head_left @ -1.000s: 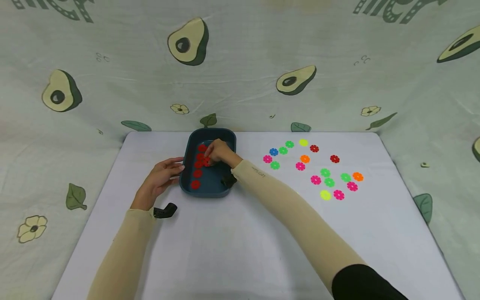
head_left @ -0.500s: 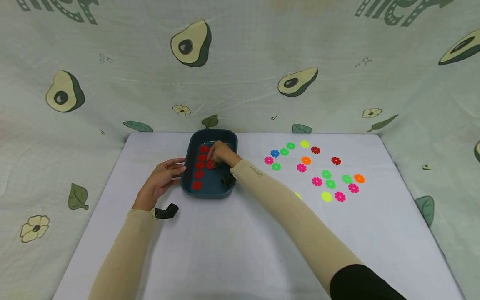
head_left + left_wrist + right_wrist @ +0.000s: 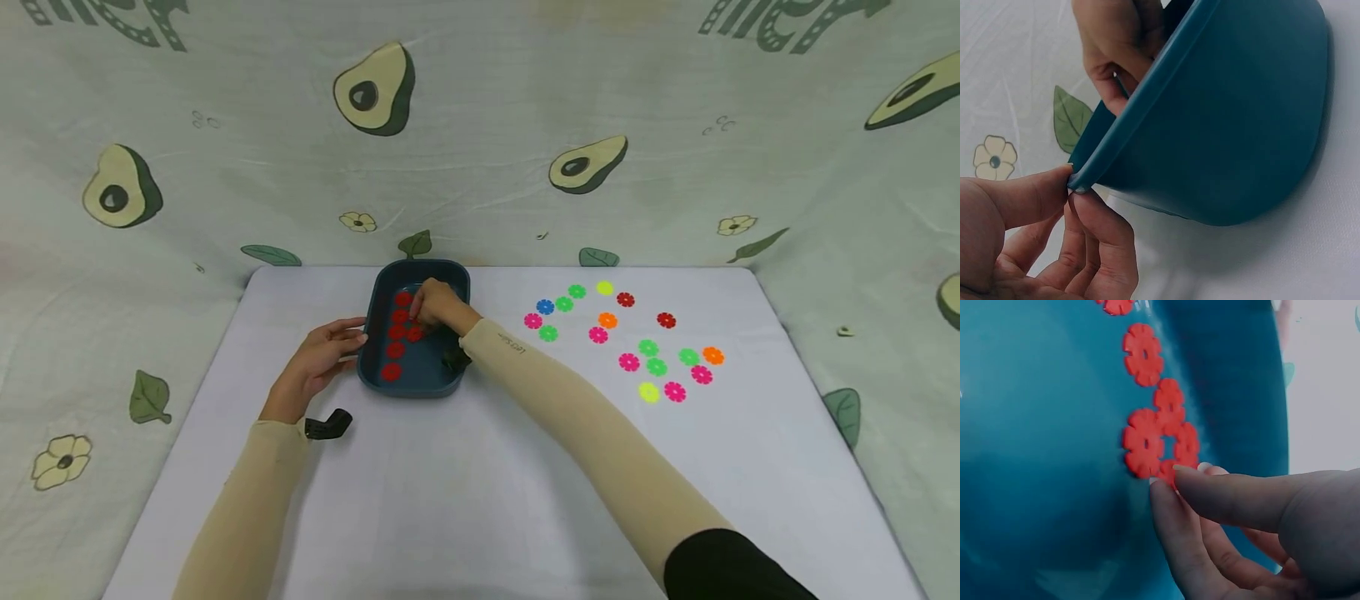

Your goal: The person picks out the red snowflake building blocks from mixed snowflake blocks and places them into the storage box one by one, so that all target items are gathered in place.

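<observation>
My left hand [image 3: 318, 362] pinches the left rim of the dark blue tray [image 3: 420, 388]; the left wrist view shows its thumb over the rim and fingers under it. My right hand [image 3: 438, 304] reaches into the tray. In the right wrist view its thumb and index finger pinch the edge of a red flower-shaped plastic disc [image 3: 1166, 470], largely covered by the fingers. Other red discs lie flat on the tray floor along its left side, such as a disc [image 3: 391, 372] at the near end. Another red disc [image 3: 1143, 444] lies right beside the pinched one.
Right of the tray, several loose discs lie scattered on the white table [image 3: 465, 500]: green [image 3: 648, 347], pink [image 3: 629, 362], orange [image 3: 713, 356], yellow [image 3: 649, 392], blue [image 3: 545, 307] and dark red [image 3: 666, 320]. A printed cloth [image 3: 480, 167] hangs behind the table.
The red disc by my right fingertips has shifted slightly toward the tray's near side, and the fingers now stand just beyond it. My left hand stays on the rim.
</observation>
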A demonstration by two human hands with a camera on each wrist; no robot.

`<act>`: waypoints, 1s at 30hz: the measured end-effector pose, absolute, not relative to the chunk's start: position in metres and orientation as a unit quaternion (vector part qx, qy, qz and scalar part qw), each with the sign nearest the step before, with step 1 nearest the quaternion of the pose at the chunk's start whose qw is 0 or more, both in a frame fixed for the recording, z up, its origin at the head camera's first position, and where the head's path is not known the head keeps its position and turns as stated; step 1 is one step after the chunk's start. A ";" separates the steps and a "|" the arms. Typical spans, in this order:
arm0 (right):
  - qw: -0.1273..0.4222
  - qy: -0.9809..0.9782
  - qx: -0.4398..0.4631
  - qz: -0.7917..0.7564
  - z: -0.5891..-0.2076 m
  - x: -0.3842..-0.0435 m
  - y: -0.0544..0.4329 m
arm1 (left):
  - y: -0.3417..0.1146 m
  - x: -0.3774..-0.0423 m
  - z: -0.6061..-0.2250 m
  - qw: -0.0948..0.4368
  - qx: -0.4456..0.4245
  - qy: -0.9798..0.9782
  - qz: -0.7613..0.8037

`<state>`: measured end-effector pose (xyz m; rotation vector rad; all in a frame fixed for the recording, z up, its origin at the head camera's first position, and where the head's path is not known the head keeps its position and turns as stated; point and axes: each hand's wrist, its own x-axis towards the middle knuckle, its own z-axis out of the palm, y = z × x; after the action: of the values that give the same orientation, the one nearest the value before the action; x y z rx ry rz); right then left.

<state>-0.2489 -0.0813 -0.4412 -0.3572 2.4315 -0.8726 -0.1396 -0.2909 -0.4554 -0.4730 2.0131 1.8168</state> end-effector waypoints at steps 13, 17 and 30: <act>0.256 0.888 -0.183 -0.335 -0.408 -0.245 -0.053 | -0.300 -0.137 -0.456 0.199 -0.157 0.721 0.645; 0.249 0.879 -0.202 -0.353 -0.402 -0.240 -0.038 | -0.301 -0.136 -0.457 0.201 -0.151 0.718 0.649; 0.254 0.859 -0.191 -0.402 -0.397 -0.219 0.012 | -0.295 -0.139 -0.456 0.203 -0.143 0.705 0.665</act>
<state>-0.2188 0.0116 -0.3966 -0.5179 2.3339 -1.0910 -0.1391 -0.2949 -0.4564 -0.3994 1.9671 1.8551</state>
